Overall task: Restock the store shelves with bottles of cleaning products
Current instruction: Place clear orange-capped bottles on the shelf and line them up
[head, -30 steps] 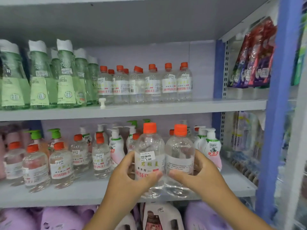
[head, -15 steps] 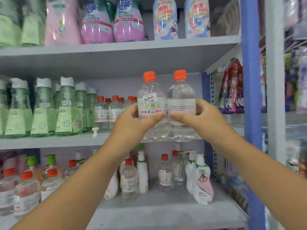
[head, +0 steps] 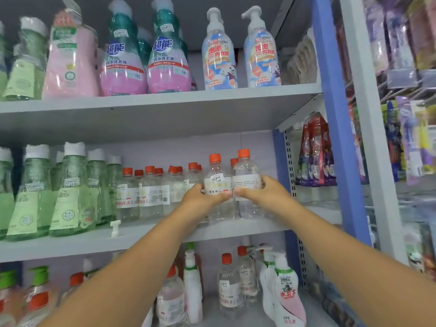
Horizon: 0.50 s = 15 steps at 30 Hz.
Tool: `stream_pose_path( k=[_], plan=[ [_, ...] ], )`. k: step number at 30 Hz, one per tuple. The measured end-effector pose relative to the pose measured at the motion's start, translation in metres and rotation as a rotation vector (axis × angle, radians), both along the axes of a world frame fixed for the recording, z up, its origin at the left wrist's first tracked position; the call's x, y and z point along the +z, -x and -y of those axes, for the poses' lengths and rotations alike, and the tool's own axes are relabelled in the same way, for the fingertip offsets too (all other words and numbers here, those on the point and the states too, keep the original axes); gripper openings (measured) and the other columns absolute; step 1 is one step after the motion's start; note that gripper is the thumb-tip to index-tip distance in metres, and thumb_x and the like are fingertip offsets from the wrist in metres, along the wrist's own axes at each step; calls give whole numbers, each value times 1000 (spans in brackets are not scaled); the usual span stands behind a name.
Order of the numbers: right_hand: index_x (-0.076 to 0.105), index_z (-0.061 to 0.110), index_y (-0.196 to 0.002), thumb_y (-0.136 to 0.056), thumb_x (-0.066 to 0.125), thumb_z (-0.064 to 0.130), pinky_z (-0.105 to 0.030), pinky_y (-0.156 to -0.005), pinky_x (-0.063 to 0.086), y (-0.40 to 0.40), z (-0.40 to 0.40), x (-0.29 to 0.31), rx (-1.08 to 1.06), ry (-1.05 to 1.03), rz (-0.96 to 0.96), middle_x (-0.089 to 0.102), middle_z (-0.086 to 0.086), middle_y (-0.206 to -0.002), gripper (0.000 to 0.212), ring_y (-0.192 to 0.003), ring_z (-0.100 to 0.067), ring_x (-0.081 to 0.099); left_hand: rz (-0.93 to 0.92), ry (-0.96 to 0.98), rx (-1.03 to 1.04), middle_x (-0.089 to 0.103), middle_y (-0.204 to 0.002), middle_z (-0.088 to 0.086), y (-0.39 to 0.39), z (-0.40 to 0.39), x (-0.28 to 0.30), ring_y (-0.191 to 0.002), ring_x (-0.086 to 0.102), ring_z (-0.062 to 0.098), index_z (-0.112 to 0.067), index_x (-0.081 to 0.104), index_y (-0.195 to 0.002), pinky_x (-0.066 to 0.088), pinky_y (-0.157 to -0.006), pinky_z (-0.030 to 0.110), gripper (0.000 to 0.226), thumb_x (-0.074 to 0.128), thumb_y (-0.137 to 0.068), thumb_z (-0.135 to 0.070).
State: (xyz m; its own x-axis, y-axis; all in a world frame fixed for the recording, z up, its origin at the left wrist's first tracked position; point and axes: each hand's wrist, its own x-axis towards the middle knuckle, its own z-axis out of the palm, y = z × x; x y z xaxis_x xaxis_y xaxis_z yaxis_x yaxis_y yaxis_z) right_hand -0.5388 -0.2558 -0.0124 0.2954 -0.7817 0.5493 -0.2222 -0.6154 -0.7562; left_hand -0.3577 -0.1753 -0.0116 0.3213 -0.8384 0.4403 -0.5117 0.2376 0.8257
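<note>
Our two bottles: we hold two clear bottles with orange caps, side by side and touching. The left bottle (head: 218,185) shows a price sticker. The right bottle (head: 247,182) shows the back of its label.
Where they are: at the right end of the middle shelf (head: 141,237), just in front of the row of the same bottles (head: 151,192). Their bottoms look very close to the shelf, but we cannot tell if they touch it yet.
Our left hand (head: 203,199): it is wrapped around the left bottle from the left side, thumb across the front, closed on it.
Our right hand (head: 264,192): it is wrapped around the right bottle from the right side, thumb across the front, closed on it.
Step now: we think we are setting this pair down on the shelf.
How to do it well: keep both bottles standing straight, put them down flat, then slide them back till they meet the row. Push gently, so the bottles behind do not tip. Turn the right one so its front faces out. Let go only when both stand alone.
Around them: tall green bottles (head: 68,192) stand well to the left on the same shelf. A small white piece (head: 115,228) lies near the shelf edge. A blue post (head: 337,138) is just to the right.
</note>
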Motion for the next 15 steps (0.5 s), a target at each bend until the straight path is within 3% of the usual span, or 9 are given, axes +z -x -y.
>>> stream_pose_path(
  k=[4, 6, 11, 15],
  plan=[
    [69, 31, -112, -74, 83, 50, -30, -78, 59, -9, 21, 10, 21, -4, -150, 75, 8, -99, 45, -89, -10, 71, 93, -86, -2, 68, -119, -10, -14, 24, 5, -106, 65, 15, -26, 59, -127, 55, -95, 39, 71, 85, -69, -58],
    [70, 28, -113, -81, 80, 44, -23, -71, 54, -12, 26, 13, 36, 10, -190, 74, 7, -101, 37, -90, -9, 69, 130, -120, 15, 66, -124, -9, -19, 33, 8, -112, 63, 17, -26, 57, -131, 51, -102, 39, 74, 84, -71, -58],
    [60, 33, -104, -89, 76, 35, -15, -65, 44, -21, 42, 14, 45, -20, -199, 68, 11, -98, 22, -85, 0, 61, 143, -164, 55, 72, -113, -8, -29, 62, 14, -102, 67, 14, -24, 64, -121, 55, -97, 38, 62, 88, -70, -51],
    [63, 27, -117, -88, 75, 39, -16, -69, 45, -29, 60, 13, 58, -46, -201, 69, 6, -108, 33, -93, -9, 63, 181, -175, 67, 73, -107, -9, -34, 76, 15, -97, 68, 13, -26, 67, -109, 55, -94, 35, 49, 86, -71, -52]
  ],
)
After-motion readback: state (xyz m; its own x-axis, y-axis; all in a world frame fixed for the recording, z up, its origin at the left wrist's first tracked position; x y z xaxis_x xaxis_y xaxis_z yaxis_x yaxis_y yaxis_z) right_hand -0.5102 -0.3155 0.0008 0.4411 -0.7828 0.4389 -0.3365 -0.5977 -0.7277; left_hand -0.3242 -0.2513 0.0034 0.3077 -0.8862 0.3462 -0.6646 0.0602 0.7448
